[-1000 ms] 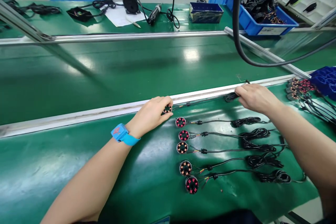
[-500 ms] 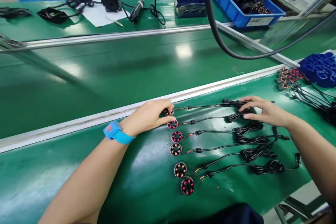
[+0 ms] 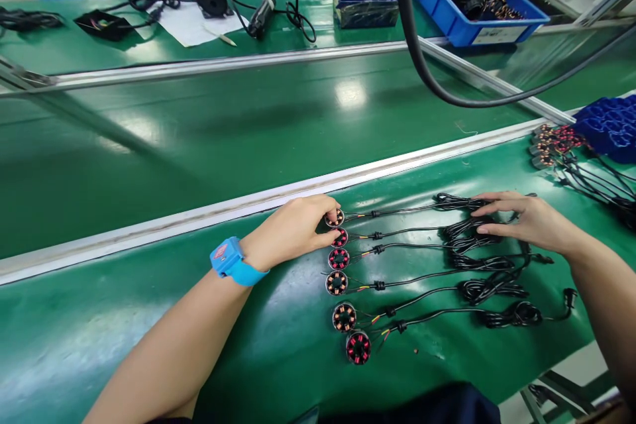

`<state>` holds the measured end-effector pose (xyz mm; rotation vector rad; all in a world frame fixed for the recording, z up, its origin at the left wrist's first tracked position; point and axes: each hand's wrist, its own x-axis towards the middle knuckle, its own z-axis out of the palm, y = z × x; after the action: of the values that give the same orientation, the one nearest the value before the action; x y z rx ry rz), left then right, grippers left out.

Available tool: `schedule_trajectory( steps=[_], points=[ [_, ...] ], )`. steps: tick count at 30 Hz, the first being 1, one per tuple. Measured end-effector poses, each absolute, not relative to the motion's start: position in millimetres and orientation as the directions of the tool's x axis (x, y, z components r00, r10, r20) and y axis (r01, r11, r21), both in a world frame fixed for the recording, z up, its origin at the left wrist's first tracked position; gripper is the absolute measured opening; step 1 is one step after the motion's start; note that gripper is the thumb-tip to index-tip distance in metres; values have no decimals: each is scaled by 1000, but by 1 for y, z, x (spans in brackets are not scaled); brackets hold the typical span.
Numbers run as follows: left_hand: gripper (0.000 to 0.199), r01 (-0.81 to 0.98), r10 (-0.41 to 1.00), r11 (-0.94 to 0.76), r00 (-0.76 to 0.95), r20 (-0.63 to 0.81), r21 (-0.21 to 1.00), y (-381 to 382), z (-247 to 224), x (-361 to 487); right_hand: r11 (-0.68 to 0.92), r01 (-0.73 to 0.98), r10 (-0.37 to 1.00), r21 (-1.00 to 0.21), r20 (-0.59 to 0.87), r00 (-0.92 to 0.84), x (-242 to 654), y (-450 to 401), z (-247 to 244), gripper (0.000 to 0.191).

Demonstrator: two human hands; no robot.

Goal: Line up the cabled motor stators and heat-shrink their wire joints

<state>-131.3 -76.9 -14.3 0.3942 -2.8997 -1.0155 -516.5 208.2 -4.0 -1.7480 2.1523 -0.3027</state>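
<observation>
Several round motor stators with copper or red windings lie in a column, each with a black cable running right. My left hand (image 3: 301, 228), with a blue band (image 3: 237, 262) on its wrist, has its fingers curled on the uppermost copper stator (image 3: 336, 217). Its thumb presses the red stator (image 3: 340, 238) just below. My right hand (image 3: 527, 218) curves around the upper coiled cables (image 3: 460, 201), fingers above and thumb lower; the contact is partly hidden. Below these lie another red stator (image 3: 338, 259), a copper one (image 3: 336, 283) and more.
Stators with cables (image 3: 549, 146) are heaped at the right beside dark-blue honeycomb-like material (image 3: 607, 129). A white rail (image 3: 298, 193) crosses behind my hands. A thick black cable (image 3: 432, 86) hangs in front. Across the green surface stand a small box (image 3: 365, 10) and a blue bin (image 3: 477, 33).
Both hands have shifted right and slightly down. The two upper stators and their cables moved with them, closing up against the row below. The view also shifted slightly.
</observation>
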Motion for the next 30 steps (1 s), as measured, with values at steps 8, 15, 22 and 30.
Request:
schedule_trajectory(
  steps=[8, 15, 22, 30],
  points=[
    [14, -248, -261, 799, -964, -57, 548, -74, -9, -127, 261, -869, -959, -421, -217, -183, -519, 212, 1, 24],
    [13, -177, -212, 829, -977, 4, 531, -75, -6, -128, 86, -944, -980, -320, 144, -138, -458, 188, 82, 26],
    [11, -127, -150, 889, -988, 19, 440, -75, 1, -127, -16, -888, -966, -459, 238, -105, -376, 130, 105, 21],
    [12, -57, -36, 908, -998, -58, 415, -68, 0, -129, 13, -894, -992, -447, -115, 42, -317, 84, -17, 24]
  ],
)
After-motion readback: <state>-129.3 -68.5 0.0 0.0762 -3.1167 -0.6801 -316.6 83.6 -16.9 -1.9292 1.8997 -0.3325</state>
